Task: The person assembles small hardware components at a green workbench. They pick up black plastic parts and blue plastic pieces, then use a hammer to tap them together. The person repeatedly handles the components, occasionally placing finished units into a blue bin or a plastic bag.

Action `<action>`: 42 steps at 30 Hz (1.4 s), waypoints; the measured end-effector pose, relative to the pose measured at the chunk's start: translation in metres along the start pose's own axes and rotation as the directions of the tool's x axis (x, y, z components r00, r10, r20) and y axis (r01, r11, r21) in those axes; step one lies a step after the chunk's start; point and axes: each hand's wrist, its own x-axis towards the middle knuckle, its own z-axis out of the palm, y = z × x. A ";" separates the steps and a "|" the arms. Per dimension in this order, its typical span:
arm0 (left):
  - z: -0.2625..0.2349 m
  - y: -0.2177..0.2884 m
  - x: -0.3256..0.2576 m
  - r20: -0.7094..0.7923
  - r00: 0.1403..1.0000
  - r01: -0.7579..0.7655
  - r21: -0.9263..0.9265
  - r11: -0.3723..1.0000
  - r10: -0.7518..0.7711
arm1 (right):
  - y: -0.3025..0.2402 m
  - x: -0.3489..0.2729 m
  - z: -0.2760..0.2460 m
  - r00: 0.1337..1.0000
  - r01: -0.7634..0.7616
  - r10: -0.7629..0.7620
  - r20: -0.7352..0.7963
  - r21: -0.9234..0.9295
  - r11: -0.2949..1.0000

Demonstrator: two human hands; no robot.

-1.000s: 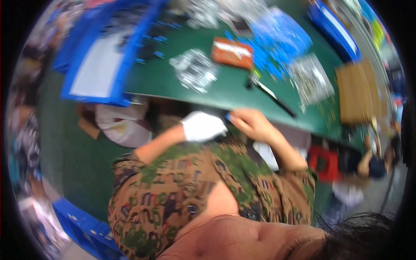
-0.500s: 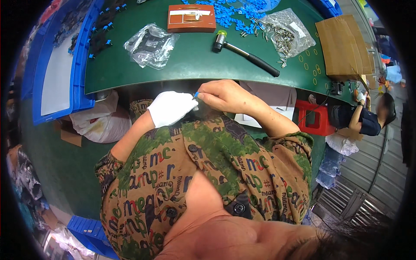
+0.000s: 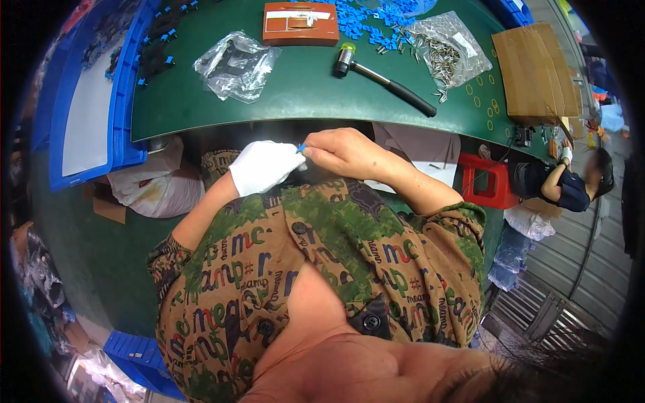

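Hardly shifted, both hands pinch a small blue part (image 3: 302,148), its long axis pointing upward: gloved left hand (image 3: 263,166), bare right hand (image 3: 339,152).

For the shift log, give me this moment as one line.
left hand: white glove, at small blue part | right hand: bare, pinching it | mallet: on green table, untouched

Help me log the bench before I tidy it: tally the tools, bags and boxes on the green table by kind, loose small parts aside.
Mallet: 1
Clear plastic bags: 2
Brown wooden block: 1
Cardboard box: 1
Total: 5
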 end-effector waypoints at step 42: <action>-0.024 -0.014 -0.005 0.092 0.948 0.252 -0.801 0.543 -0.304 | 0.008 0.007 -0.041 0.979 -0.052 -0.004 0.206 0.266 0.963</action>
